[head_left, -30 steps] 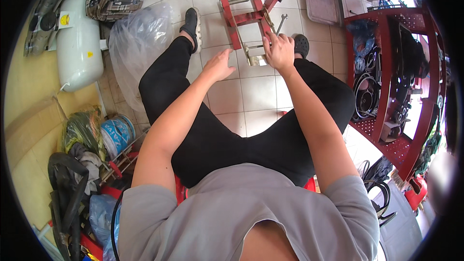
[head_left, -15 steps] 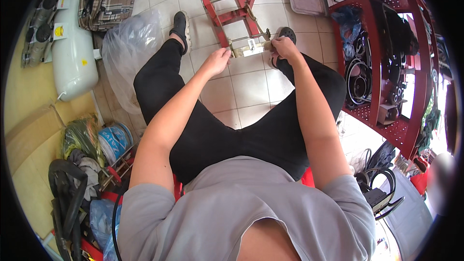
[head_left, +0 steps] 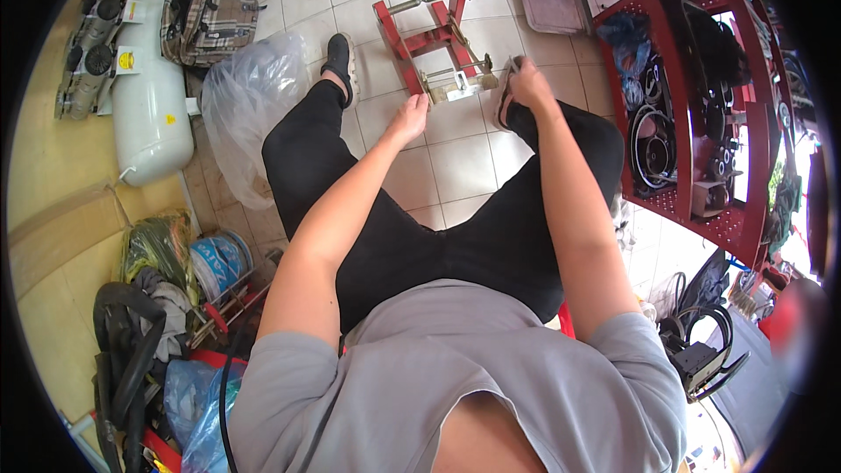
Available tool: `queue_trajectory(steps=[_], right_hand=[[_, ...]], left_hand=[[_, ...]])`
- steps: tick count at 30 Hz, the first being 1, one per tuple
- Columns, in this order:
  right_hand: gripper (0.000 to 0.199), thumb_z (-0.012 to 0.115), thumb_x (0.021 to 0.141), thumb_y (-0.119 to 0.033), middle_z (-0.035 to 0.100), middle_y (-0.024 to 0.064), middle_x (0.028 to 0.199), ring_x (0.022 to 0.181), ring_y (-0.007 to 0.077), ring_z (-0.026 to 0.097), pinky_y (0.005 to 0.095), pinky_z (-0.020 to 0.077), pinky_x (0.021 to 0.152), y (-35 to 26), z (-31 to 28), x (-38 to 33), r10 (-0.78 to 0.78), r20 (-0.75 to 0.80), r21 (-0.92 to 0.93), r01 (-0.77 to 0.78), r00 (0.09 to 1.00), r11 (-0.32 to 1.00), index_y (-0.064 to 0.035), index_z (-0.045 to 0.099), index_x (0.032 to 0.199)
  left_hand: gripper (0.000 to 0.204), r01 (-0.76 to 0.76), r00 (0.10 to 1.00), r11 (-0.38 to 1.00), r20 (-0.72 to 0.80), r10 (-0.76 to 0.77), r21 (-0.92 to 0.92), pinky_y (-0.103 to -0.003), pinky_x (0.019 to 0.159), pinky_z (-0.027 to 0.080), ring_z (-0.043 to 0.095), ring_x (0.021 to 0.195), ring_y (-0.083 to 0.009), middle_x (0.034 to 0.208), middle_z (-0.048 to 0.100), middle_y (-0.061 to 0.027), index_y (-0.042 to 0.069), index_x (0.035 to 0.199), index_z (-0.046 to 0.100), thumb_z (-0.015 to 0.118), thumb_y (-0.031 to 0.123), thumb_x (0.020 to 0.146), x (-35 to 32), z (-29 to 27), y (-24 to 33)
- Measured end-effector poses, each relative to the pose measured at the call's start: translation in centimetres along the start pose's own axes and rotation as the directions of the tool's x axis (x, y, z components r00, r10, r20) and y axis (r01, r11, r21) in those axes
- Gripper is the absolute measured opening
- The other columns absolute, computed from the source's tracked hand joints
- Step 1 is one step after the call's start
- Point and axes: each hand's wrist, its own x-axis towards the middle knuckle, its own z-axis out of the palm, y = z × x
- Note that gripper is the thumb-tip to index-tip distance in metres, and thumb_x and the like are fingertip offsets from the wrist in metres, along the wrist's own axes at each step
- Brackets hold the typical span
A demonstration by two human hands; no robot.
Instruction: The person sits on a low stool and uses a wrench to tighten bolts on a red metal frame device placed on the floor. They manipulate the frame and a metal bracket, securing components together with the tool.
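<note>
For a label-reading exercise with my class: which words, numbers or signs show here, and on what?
Lettering described, not copied.
Tank: dark lettering, partly seen.
Bucket: large white lettering on blue.
Round yellow sticker by the tank: too small to read.
Small yellow sticker on the tank: too small to read.
Red frame: no legible text.

Wide fisheye head cam looks down, close above grey shirt (head_left: 455, 355), twd L hand (head_left: 409, 118) & R hand (head_left: 530, 86).
</note>
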Motion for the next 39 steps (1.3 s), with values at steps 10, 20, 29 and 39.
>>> queue_trajectory(steps=[10,20,29,39], right_hand=[[0.026,0.052,0.091,-0.027,0.054,-0.0019,0.060,0.054,0.0056,0.048,0.0207,0.0343,0.050,-3.1,-8.5,-6.1,-0.056,-0.189,0.651,0.168,0.980,0.741,-0.0050,0.058,0.078],[0.026,0.047,0.091,-0.026,0.048,0.0033,0.063,0.048,0.0107,0.045,0.0262,0.0353,0.041,-8.5,1.8,-10.4,-0.188,0.350,0.413,0.029,0.918,0.910,-0.0003,0.048,0.097],[0.035,0.050,0.087,-0.026,0.050,0.0056,0.060,0.044,0.0136,0.050,0.0280,0.0400,0.036,-10.2,4.4,-12.3,-0.023,0.552,0.379,-0.226,0.834,0.898,0.0005,0.050,0.111],[0.016,0.051,0.083,-0.018,0.062,0.0215,0.070,0.068,0.0377,0.063,0.0450,0.0503,0.061,-11.0,3.7,-12.1,-0.257,0.185,-0.360,0.309,0.948,0.880,-0.0026,0.057,0.082]], left_hand=[[0.042,-0.002,0.997,0.964,-0.073,0.022,0.264,-0.034,0.071,0.047,0.061,0.078,-0.0247,0.084,0.063,-0.0159,-0.002,0.101,0.057,0.049,0.037,0.087,-1.1,-8.6,2.8],[0.031,0.063,0.980,0.988,0.195,-0.034,-0.140,-0.025,0.067,0.046,0.058,0.071,-0.0104,0.085,0.059,-0.0034,0.007,0.109,0.054,0.045,0.032,0.093,-9.5,-6.8,8.6],[0.030,0.060,0.979,0.949,0.206,0.005,-0.309,-0.025,0.064,0.049,0.061,0.076,-0.0120,0.088,0.061,-0.0052,0.002,0.108,0.054,0.057,0.024,0.088,-4.7,-2.8,4.4],[0.032,0.144,0.989,0.876,0.086,-0.117,-0.460,-0.027,0.056,0.050,0.065,0.069,-0.0160,0.086,0.063,-0.0108,-0.001,0.112,0.049,0.055,0.018,0.087,-4.3,-2.7,3.5]])
